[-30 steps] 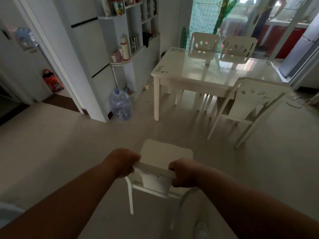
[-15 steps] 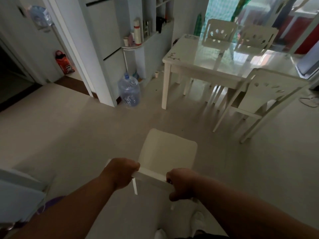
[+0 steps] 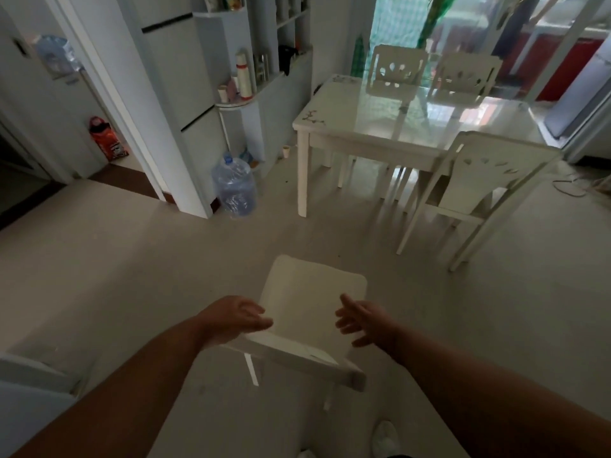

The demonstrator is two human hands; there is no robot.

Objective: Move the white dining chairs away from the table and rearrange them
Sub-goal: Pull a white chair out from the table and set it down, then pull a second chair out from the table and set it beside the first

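- White chair [image 3: 310, 299] stands on the floor directly under and just ahead of my hands, its seat facing away from me and its top rail nearest my body.
- My left hand [image 3: 236, 317] has its fingers loosely spread and extended; it hovers at the left end of the top rail, and I cannot tell if the palm touches it.
- My right hand [image 3: 362, 320] is spread too, fingers apart and curled slightly, held above the seat's right side and gripping nothing.
- Farther ahead and to the right of my hands sits the glossy white dining table [image 3: 380, 127], well apart from the chair below me.
- Another white dining chair [image 3: 476, 190] stands at the table's near edge, ahead of my right hand, its carved back turned towards me and tilted.
- Two more chairs with cut-out backs, one on the left [image 3: 396, 72] and one on the right [image 3: 463, 79], stand at the table's far side.
- Ahead of my left hand a large blue water jug [image 3: 235, 188] rests on the floor beside a white shelving unit [image 3: 261, 81].
- Well off to the left of my left hand, an orange bag [image 3: 107, 140] leans by a doorway.
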